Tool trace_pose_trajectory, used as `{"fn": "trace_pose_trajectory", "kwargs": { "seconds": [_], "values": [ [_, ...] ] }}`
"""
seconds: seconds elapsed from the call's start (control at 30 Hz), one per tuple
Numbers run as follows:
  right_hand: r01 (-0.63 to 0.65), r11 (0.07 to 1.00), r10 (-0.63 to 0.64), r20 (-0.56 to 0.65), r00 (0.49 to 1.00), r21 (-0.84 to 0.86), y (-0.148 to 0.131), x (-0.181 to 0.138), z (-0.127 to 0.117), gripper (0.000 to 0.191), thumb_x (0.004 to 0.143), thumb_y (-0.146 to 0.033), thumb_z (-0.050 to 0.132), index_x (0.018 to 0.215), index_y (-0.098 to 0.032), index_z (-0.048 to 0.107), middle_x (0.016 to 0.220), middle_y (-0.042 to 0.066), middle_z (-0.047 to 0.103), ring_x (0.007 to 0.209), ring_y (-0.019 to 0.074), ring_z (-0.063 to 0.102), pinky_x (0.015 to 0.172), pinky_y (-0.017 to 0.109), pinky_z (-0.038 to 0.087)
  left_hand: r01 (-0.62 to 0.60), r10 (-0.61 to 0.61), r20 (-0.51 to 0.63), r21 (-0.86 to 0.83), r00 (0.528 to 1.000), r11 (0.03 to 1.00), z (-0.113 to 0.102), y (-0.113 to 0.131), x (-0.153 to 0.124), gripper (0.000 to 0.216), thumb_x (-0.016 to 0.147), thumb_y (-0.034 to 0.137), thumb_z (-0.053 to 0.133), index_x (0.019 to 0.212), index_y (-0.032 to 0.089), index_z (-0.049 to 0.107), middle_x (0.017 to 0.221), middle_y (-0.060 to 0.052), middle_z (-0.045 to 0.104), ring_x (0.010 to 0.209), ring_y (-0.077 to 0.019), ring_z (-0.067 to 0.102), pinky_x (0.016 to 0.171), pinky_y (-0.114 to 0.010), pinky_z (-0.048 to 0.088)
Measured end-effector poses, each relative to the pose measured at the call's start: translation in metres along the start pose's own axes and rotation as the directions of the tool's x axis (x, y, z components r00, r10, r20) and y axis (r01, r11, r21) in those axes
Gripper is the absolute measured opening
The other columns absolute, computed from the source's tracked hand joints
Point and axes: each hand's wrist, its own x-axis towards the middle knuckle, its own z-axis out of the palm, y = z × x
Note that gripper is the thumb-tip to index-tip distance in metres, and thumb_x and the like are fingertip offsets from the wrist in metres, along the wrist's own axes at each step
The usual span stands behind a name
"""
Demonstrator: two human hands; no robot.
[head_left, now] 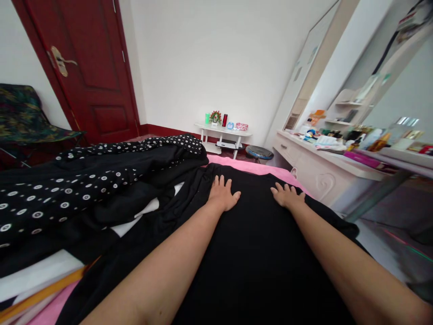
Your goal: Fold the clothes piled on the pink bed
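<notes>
A plain black garment lies spread flat over a pink sheet in front of me. My left hand rests palm down on the cloth near its far edge, fingers spread. My right hand lies flat on the same garment a little to the right, fingers apart. Neither hand grips anything. Both forearms stretch out over the black cloth.
A heap of black clothing with white ring dots lies to the left. Behind it stand a red door and a folding chair. A white dresser crowded with bottles runs along the right; a small white table and a round stool sit by the far wall.
</notes>
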Motion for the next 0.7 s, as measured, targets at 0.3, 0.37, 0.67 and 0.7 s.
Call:
{"fn": "trace_pose_trajectory", "kwargs": {
  "seconds": [0.3,0.37,0.67,0.7],
  "values": [
    [0.413,0.908,-0.412,-0.02,0.911,0.075,-0.061,-0.076,0.008,0.06,0.093,-0.056,0.013,0.147,-0.031,0.022,0.156,0.002,0.014,0.142,0.0246,0.007,0.11,0.054,0.011,-0.221,0.221,0.02,0.023,0.975,0.975,-0.004,0.001,-0.009,0.054,0.093,0.05,0.022,0.144,0.033,0.031,0.155,-0.001,0.018,0.142,-0.0276,0.012,0.112,-0.055,0.009],
    [0.328,0.941,-0.327,-0.019,0.945,0.089,-0.062,-0.081,0.005,0.06,0.093,-0.056,0.013,0.147,-0.031,0.023,0.156,0.003,0.014,0.142,0.0264,0.007,0.109,0.057,0.011,-0.191,0.19,0.034,0.023,0.981,0.981,-0.004,0.002,-0.013,0.059,0.092,0.052,0.021,0.145,0.029,0.029,0.156,-0.004,0.017,0.142,-0.0277,0.011,0.112,-0.054,0.009],
    [0.133,0.985,-0.131,-0.026,0.991,0.112,-0.059,-0.143,0.0,0.063,0.092,-0.057,0.012,0.148,-0.03,0.02,0.156,0.006,0.012,0.141,0.0313,0.009,0.107,0.059,0.011,-0.145,0.142,0.15,0.006,0.978,0.989,-0.024,0.001,-0.073,0.071,0.09,0.06,0.019,0.147,0.02,0.024,0.156,-0.009,0.008,0.143,-0.0279,0.005,0.114,-0.049,0.01],
    [0.112,0.987,-0.109,-0.036,0.993,0.111,-0.058,-0.153,0.0,0.063,0.091,-0.057,0.012,0.148,-0.03,0.021,0.156,0.007,0.013,0.141,0.0319,0.01,0.107,0.059,0.012,-0.145,0.142,0.165,0.006,0.976,0.989,-0.027,0.001,-0.082,0.071,0.089,0.061,0.019,0.148,0.02,0.023,0.156,-0.009,0.008,0.143,-0.0278,0.004,0.114,-0.048,0.01]
  ]
}}
